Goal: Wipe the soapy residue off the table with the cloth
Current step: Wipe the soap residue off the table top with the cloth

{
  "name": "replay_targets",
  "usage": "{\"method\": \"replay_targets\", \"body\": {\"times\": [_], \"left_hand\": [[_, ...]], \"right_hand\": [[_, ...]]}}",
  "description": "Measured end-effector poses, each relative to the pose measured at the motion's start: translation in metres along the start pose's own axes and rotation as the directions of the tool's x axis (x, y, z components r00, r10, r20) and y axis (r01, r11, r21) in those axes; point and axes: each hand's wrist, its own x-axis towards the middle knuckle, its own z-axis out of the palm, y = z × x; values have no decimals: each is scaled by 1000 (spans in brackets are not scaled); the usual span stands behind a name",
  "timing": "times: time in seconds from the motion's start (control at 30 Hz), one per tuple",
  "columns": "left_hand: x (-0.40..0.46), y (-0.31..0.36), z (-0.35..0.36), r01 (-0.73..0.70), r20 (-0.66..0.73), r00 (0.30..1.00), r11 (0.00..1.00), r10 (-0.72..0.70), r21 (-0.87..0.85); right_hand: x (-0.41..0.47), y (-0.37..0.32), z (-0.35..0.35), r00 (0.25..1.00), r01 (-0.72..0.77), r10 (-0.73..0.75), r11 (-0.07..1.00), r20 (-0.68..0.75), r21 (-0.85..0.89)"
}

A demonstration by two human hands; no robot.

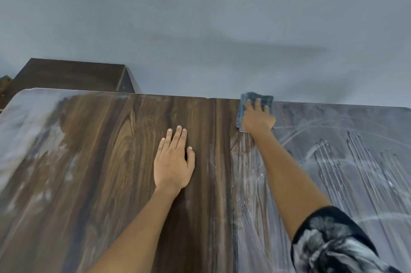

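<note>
Blue cloth [255, 103] half hidden under flat right hand [258, 118], left hand [174, 161] splayed on table [111, 161]

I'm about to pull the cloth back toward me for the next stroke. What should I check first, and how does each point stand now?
1. Cloth flat under the right hand: ok, fingers spread on it.
2. Cloth starts at the table's far edge: ok, it overhangs slightly.
3. Stroke path covers the soapy residue: ok, film lies right of the arm.
4. Left hand bracing on wiped wood: ok.
5. Cloth still clean enough: cannot tell.
6. Left end of the table wiped: not ok, haze remains.
</note>
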Motion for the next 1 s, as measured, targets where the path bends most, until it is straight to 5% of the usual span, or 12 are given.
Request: {"method": "replay_targets", "body": {"times": [0.13, 0.23, 0.37, 0.43, 0.57, 0.67, 0.73, 0.9, 1.0], "left_hand": [[2, 1, 3, 4, -17, 1000, 1000, -4, 5], [1, 0, 3, -1, -21, 1000, 1000, 2, 20], [1, 0, 2, -9, -16, 1000, 1000, 10, 22], [1, 0, 0, -18, -12, 1000, 1000, 18, 6], [-2, -1, -2, -4, -10, 1000, 1000, 4, -21], [0, 1, -1, 1, -26, 1000, 1000, -2, -22], [0, 2, -1, 4, -27, 1000, 1000, -4, -19], [-2, 0, -1, -9, -8, 1000, 1000, 9, 9], [-4, 0, -3, -22, 2, 1000, 1000, 22, 9]], "right_hand": [[-38, -10, 19, 995, -96, 96, 995, 28, -2], [-66, -45, 38, 967, 256, -256, 965, 2, -56], [-39, -70, 27, 799, 602, -598, 794, 66, -81], [-19, -59, 18, 827, 562, -560, 824, 51, -73], [-19, -20, 13, 988, 154, -155, 988, 13, 14], [-51, -15, 22, 999, -18, 17, 999, 29, 28], [-81, -28, 39, 1000, 20, -20, 1000, 23, 4], [-104, -48, 60, 885, 460, -465, 881, -26, -110], [-62, -31, 35, 872, 486, -490, 862, 7, -144]]}}
